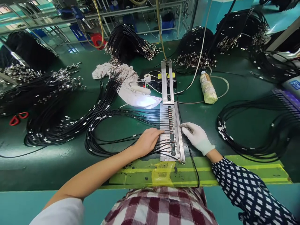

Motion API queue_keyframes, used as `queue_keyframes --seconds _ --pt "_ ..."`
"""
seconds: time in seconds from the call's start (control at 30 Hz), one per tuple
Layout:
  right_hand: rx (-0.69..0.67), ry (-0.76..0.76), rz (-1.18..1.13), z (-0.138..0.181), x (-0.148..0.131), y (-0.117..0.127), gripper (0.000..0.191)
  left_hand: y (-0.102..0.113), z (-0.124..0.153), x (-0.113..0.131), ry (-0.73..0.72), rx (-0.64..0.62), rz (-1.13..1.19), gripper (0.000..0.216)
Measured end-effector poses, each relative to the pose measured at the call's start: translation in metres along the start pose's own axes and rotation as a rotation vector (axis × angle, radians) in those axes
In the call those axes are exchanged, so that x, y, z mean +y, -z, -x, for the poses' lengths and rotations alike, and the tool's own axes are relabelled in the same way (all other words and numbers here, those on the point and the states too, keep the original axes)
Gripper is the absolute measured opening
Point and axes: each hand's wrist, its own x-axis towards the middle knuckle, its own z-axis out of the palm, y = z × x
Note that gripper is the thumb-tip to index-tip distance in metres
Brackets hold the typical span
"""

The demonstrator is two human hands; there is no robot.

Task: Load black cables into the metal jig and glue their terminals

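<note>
A slotted metal fixture (172, 156) lies on the bench in front of me. Black cables (138, 112) with metal end connectors sit side by side in its slots. My left hand (147, 142), bare, rests at the fixture's left side, fingers drawn together over a black cable with the fingertips at the slots. My right hand (197, 139), in a white glove, is closed in a pinch against the fixture's right edge. What those fingertips hold, if anything, is too small to make out. A single black cable (193, 162) hangs down beside the right hand.
Cable bundles (131, 40) stand at the back, with looped cables (58, 125) at left and others (225, 131) at right. Behind the fixture are a black control box (153, 85), a white cloth (131, 90) and a wrapped bottle (208, 87). Red-handled scissors (18, 118) lie far left.
</note>
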Motion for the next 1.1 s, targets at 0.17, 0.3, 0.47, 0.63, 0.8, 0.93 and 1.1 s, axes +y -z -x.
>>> queue_keyframes --seconds 0.17,0.3,0.47,0.63,0.8,0.93,1.1 --pt "-0.009 -0.017 -0.001 -0.002 -0.002 0.001 0.024 -0.007 0.004 -0.006 -0.087 0.081 -0.06 0.034" --pt "-0.012 -0.032 0.003 -0.004 -0.002 0.0 0.024 -0.009 0.005 -0.011 -0.147 0.102 -0.202 0.035" --pt "-0.017 -0.048 0.004 -0.004 -0.003 0.0 0.022 -0.003 0.002 -0.017 -0.202 0.09 -0.362 0.036" --pt "-0.015 -0.04 0.021 -0.004 -0.005 0.001 0.022 0.004 -0.004 -0.021 -0.293 0.038 -0.345 0.034" --pt "-0.013 -0.037 0.041 -0.005 -0.005 0.001 0.023 0.002 -0.004 -0.022 -0.312 0.036 -0.376 0.036" --pt "-0.012 -0.036 0.036 -0.005 -0.004 0.001 0.022 0.003 -0.002 -0.018 -0.224 0.001 -0.337 0.04" --pt "-0.007 -0.011 0.015 0.001 -0.004 0.002 0.023 0.011 0.01 -0.002 -0.079 -0.079 -0.24 0.035"
